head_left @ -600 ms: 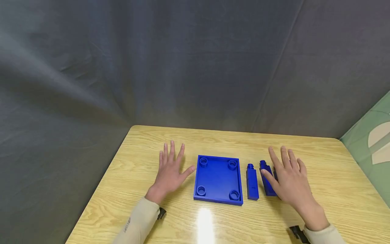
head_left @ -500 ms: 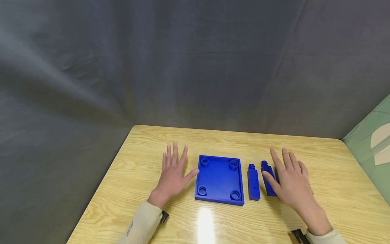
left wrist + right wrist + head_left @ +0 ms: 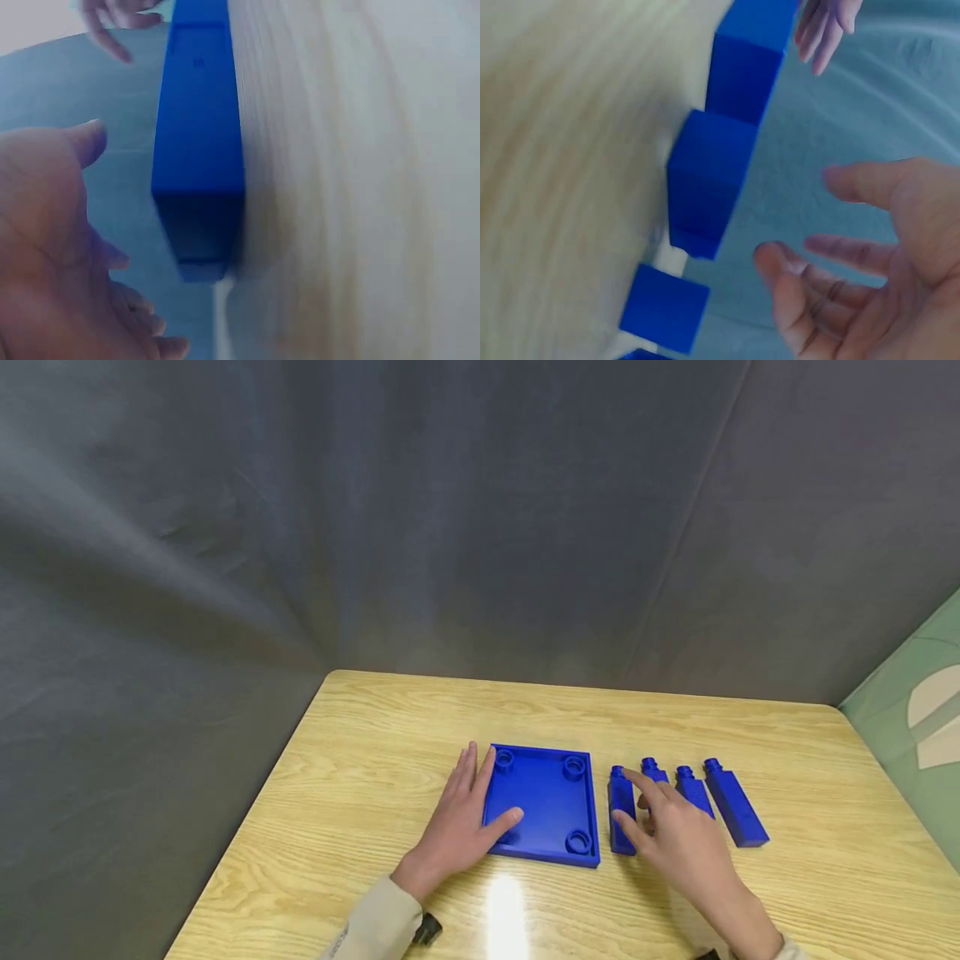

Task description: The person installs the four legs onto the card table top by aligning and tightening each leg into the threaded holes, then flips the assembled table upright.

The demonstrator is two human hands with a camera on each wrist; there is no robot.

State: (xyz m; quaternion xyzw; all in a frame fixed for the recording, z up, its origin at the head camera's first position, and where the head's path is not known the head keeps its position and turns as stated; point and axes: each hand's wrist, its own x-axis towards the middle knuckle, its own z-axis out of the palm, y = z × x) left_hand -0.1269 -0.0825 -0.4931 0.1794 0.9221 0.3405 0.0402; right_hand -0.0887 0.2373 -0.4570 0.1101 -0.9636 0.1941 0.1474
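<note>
A square blue tray-like panel (image 3: 536, 797) lies on the table, with round sockets in its corners. My left hand (image 3: 450, 831) is at the panel's left edge, fingers straight, its thumb out over the near-left corner socket. In the left wrist view a gap shows between that hand (image 3: 52, 247) and the blue panel (image 3: 199, 112). To the right lie several blue square-sided posts with screw-threaded ends. Over the leftmost post (image 3: 621, 831) hovers my right hand (image 3: 686, 839), thumb and forefinger spread; it partly hides the middle posts. The right wrist view shows nothing between its fingers (image 3: 855, 184).
The rightmost post (image 3: 738, 810) lies slanted on the wooden table (image 3: 360, 760). A grey curtain (image 3: 480, 527) hangs behind and left of the table. At the far right is a green patterned cloth (image 3: 922, 702).
My left hand has moved right to the panel's edge. The right hand has come left and down to the leftmost post, its fingers bending, uncovering the posts at right.
</note>
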